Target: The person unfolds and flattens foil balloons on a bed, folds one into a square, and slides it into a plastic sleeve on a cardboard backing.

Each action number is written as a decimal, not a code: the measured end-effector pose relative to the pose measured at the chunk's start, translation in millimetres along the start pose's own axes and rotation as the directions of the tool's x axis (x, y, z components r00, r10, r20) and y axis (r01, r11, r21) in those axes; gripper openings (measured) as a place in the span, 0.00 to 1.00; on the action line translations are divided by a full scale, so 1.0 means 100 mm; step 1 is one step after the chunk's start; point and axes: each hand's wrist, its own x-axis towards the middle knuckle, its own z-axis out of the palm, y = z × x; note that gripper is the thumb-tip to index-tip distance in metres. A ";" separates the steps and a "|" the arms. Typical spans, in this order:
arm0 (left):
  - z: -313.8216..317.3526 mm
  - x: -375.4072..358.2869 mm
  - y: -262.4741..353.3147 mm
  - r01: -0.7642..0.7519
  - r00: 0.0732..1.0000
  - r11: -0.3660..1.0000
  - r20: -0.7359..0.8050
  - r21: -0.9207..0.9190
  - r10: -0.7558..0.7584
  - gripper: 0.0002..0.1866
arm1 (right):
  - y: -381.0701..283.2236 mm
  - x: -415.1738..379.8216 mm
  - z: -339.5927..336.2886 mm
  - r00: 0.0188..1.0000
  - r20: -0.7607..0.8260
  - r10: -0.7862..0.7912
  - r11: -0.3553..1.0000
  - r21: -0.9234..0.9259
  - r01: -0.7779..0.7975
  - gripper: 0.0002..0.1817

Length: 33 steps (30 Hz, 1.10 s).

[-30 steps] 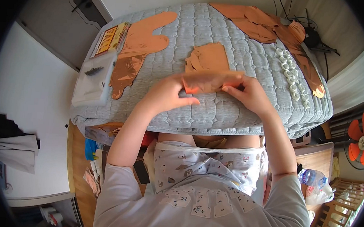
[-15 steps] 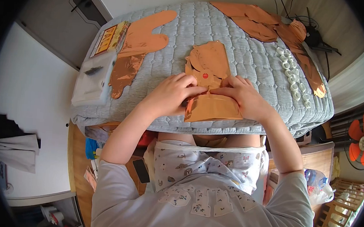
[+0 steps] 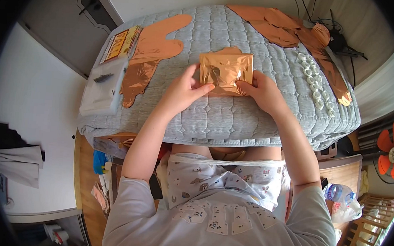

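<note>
A copper-coloured foil balloon (image 3: 226, 72), folded into a shiny, roughly square packet, lies on the quilted mattress in front of me. Its face print is hidden, and a small tab sticks out at the far edge. My left hand (image 3: 188, 89) grips the packet's near left side, thumb on top and fingers at the edge. On the near right, my right hand (image 3: 260, 93) has its thumb pressed on the foil, with the fingers partly hidden along the side.
Flat copper foil balloons (image 3: 155, 40) lie at the left beside a clear plastic packet (image 3: 103, 86) and a printed packet (image 3: 120, 44). More foil (image 3: 277, 25) spreads at the back right, near rows of white ribbon rolls (image 3: 316, 81). An orange-bladed fan (image 3: 390, 155) stands at far right.
The near part of the balloon has been folded over away from me, covering the printed face. Both hands moved forward with it, from the fold to the packet's near corners.
</note>
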 end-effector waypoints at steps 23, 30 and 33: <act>-0.01 0.02 0.05 0.035 0.998 0.980 -0.062 0.195 -0.023 0.33 | -0.19 0.24 0.18 0.978 -0.185 0.093 0.936 -0.318 -0.150 0.25; 0.09 -0.03 0.35 -0.018 0.987 0.757 -0.109 0.654 0.117 0.30 | -0.24 0.23 0.18 0.977 -0.185 0.102 0.912 -0.374 -0.167 0.26; 0.14 0.23 0.20 -0.310 0.917 0.580 0.075 0.754 0.392 0.31 | -0.24 0.24 0.17 0.980 -0.160 0.118 0.901 -0.397 -0.173 0.25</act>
